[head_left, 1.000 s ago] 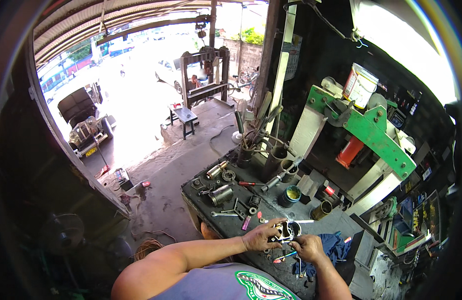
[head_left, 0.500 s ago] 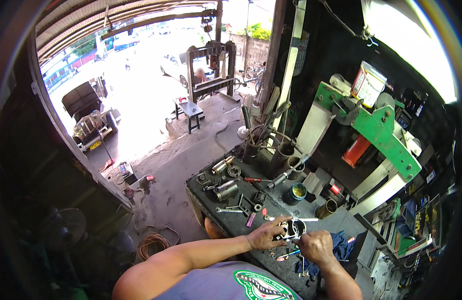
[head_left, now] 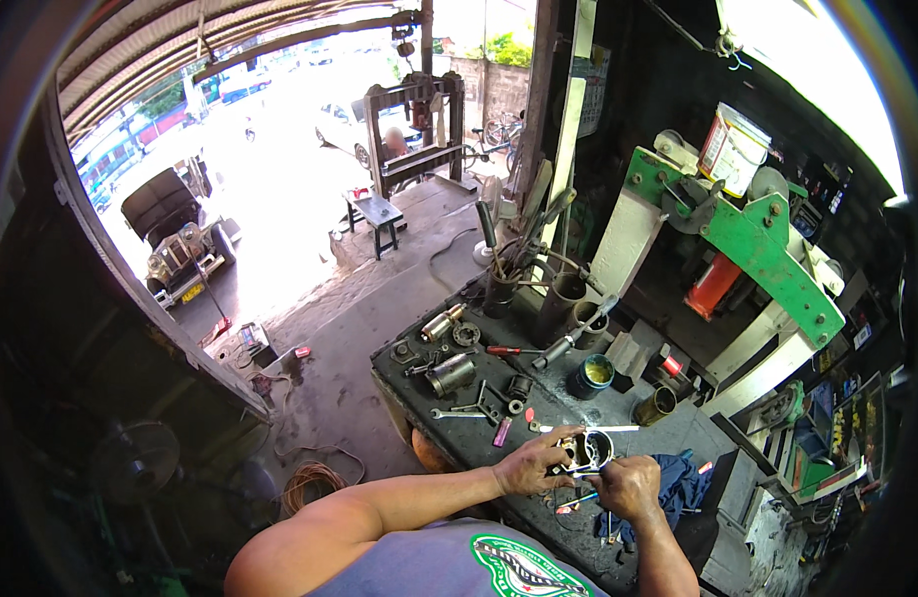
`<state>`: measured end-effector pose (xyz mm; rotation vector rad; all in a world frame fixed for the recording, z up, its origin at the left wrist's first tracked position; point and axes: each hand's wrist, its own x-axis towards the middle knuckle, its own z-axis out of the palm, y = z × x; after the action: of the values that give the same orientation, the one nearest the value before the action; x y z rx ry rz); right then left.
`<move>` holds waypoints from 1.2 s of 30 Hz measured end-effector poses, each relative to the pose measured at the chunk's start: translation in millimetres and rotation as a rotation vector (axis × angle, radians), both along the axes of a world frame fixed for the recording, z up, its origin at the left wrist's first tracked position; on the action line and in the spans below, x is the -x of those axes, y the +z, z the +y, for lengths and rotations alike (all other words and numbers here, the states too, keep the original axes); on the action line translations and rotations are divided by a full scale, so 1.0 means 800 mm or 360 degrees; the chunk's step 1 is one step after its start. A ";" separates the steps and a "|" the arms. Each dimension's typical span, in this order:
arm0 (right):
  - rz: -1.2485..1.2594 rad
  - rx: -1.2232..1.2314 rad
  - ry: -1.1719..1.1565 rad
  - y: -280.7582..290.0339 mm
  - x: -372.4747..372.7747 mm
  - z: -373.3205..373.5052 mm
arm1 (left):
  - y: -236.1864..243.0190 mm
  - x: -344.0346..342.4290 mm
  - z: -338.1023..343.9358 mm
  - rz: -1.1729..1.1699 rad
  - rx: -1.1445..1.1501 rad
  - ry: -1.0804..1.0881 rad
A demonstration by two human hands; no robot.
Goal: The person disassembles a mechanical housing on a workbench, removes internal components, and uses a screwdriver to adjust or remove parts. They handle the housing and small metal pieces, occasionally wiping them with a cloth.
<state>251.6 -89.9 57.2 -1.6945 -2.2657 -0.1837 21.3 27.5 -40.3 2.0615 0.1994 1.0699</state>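
A: State the position of the metal housing (head_left: 584, 454).
B: Between both hands, over the table (head_left: 553, 396). The left hand (head_left: 527, 468) has its fingers clamped on the housing's left side. The right hand (head_left: 630, 488) has its fingers curled at the near right edge; what they grip cannot be told.
A: Adjacent items?
B: Dark blue cloth (head_left: 686, 486), beside the right hand; purple lighter (head_left: 503, 432), left of the housing.
A: Farther out?
B: Grease can (head_left: 592, 376), beyond; wrench (head_left: 457, 414), farther left. A green-and-white frame (head_left: 762, 242) stands past the table.
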 end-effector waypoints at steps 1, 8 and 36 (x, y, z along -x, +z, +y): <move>0.0012 -0.0016 -0.0020 -0.004 0.000 0.000 | -0.001 0.000 0.000 -0.0003 0.0008 -0.0006; 0.0127 0.0369 -0.0172 -0.001 -0.003 -0.001 | -0.007 0.003 0.000 0.0044 0.0026 -0.0021; -0.0192 0.0066 0.0025 0.038 0.013 -0.001 | 0.009 0.002 0.000 -0.0017 -0.0037 0.0001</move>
<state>240.9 -90.7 87.3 -1.7292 -2.3843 -0.2428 19.7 27.5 -33.1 2.0758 0.1831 1.0885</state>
